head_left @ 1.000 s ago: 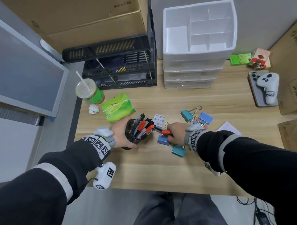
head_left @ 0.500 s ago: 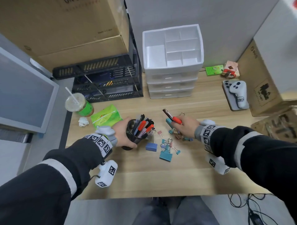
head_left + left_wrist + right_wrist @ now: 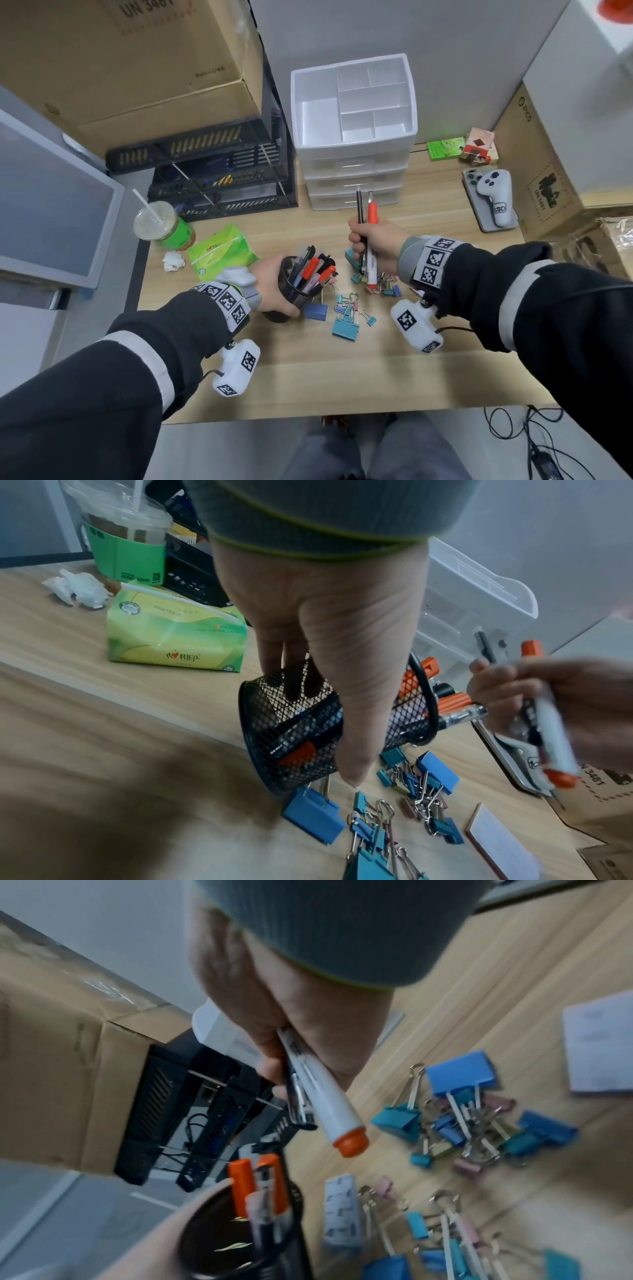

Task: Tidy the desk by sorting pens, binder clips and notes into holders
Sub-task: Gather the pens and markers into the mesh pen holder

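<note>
My left hand (image 3: 270, 282) grips a black mesh pen cup (image 3: 294, 289) that is tilted toward the right on the wooden desk (image 3: 342, 377). Several pens and orange-capped markers stick out of it. In the left wrist view, my thumb lies along the cup (image 3: 294, 723). To its right, my right hand (image 3: 376, 243) grips a black pen (image 3: 359, 205) and a white marker with an orange cap (image 3: 372, 214), both upright above the desk. Blue, teal and pink binder clips (image 3: 346, 318) lie scattered below and between my hands. A white note pad (image 3: 599, 1042) lies beyond the clips.
A white compartment organizer on drawers (image 3: 352, 102) stands at the back centre, with a black letter tray (image 3: 219, 178) to its left. A lidded drink with a straw (image 3: 161, 222), a green tissue pack (image 3: 222, 253) and a crumpled tissue (image 3: 173, 262) sit left. A controller (image 3: 495, 198) lies right.
My right hand has lifted the pens from the desk beside the cup, moved right, and turned them upright. The left hand still holds the tilted cup.
</note>
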Available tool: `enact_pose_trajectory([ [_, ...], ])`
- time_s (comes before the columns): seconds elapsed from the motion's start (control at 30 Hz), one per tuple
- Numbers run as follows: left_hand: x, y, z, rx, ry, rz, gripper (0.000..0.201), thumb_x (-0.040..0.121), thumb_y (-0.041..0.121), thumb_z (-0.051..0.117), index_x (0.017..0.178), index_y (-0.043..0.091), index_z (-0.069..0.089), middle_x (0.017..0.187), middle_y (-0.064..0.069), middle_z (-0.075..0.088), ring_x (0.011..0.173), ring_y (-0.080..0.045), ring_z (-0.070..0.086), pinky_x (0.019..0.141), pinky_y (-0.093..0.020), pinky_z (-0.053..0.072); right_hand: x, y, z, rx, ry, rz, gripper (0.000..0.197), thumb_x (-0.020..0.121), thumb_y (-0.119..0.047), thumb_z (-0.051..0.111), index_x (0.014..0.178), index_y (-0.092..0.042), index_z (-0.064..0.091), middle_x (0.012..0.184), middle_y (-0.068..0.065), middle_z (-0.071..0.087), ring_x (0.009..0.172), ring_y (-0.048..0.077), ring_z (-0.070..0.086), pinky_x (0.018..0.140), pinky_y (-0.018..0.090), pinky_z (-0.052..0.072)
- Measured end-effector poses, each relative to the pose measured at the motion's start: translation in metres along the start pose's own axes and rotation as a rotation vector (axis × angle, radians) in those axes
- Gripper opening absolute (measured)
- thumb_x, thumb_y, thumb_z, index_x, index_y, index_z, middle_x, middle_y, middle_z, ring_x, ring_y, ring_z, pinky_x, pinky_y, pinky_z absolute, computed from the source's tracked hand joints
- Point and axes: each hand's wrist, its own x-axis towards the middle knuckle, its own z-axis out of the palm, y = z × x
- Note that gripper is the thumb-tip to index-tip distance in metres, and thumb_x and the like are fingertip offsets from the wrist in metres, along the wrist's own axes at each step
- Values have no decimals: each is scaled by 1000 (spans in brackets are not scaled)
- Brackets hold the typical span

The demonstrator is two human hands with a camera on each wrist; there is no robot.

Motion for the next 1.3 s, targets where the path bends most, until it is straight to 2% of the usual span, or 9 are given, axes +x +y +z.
enact_pose_trajectory([
  [0.33, 0, 18, 2, -4, -32, 7, 85, 41, 45, 94, 111, 24, 49, 100, 9, 64, 89, -15, 63, 81, -33, 55, -11, 9, 75, 51, 54, -264, 30, 99, -35, 55, 76, -18, 45, 58, 0, 37, 51, 14, 40, 58, 29, 42],
  [0.47, 2, 25, 3, -65, -41, 2, 92, 39, 48, 93, 117, 27, 49, 106, 12, 64, 96, -12, 63, 86, -33, 55, -19, 15, 83, -225, 82, -396, 27, 97, -35, 56, 78, -16, 52, 64, 0, 52, 64, 17, 53, 74, 33, 51],
  [0.57, 2, 27, 3, -99, -29, 23, 94, 42, 43, 94, 123, 26, 49, 109, 14, 62, 98, -9, 62, 86, -25, 51, -21, 22, 80, -424, 89, -438, 30, 97, -34, 56, 79, -11, 59, 69, 2, 61, 64, 15, 57, 70, 28, 49],
  [0.67, -1, 26, 3, -123, -21, 23, 102, 45, 38, 96, 132, 23, 45, 111, 14, 62, 99, -9, 61, 88, -22, 48, -19, 26, 75, -535, 64, -422, 29, 94, -34, 57, 72, -15, 62, 75, 5, 70, 71, 18, 64, 82, 38, 55],
  [0.77, -1, 23, 1, -147, 5, 8, 109, 40, 42, 95, 134, 24, 45, 114, 11, 65, 103, -13, 64, 94, -31, 53, -20, 28, 70, -677, 56, -471, 29, 91, -36, 57, 76, -12, 63, 73, 6, 67, 76, 25, 65, 80, 43, 55],
  [0.9, -2, 24, -6, -144, 36, 28, 95, 46, 32, 96, 127, 24, 48, 101, 14, 60, 95, -11, 62, 83, -22, 49, -22, 23, 66, -787, 62, -539, 17, 88, -31, 65, 73, -23, 62, 69, -5, 63, 76, 20, 64, 79, 40, 55],
  [0.97, -2, 23, -6, -155, 52, 28, 92, 46, 31, 97, 125, 25, 49, 100, 14, 60, 93, -11, 62, 80, -20, 48, -24, 21, 64, -772, 62, -565, 8, 83, -28, 70, 83, -25, 63, 76, -5, 68, 80, 19, 67, 81, 40, 56],
  [1.1, -1, 22, -7, -146, 71, 33, 92, 41, 37, 96, 119, 23, 50, 101, 10, 64, 92, -13, 65, 82, -28, 53, -23, 15, 53, -784, 98, -667, 23, 81, -29, 70, 100, -30, 57, 84, -12, 69, 81, 11, 66, 82, 36, 55],
  [1.3, 0, 25, -7, -98, 66, 54, 86, 43, 40, 96, 113, 23, 47, 97, 9, 61, 87, -13, 62, 75, -25, 49, -19, 23, 37, -1188, 34, -700, 36, 99, -27, 48, 132, -15, 57, 134, 2, 60, 122, 21, 55, 103, 35, 43],
])
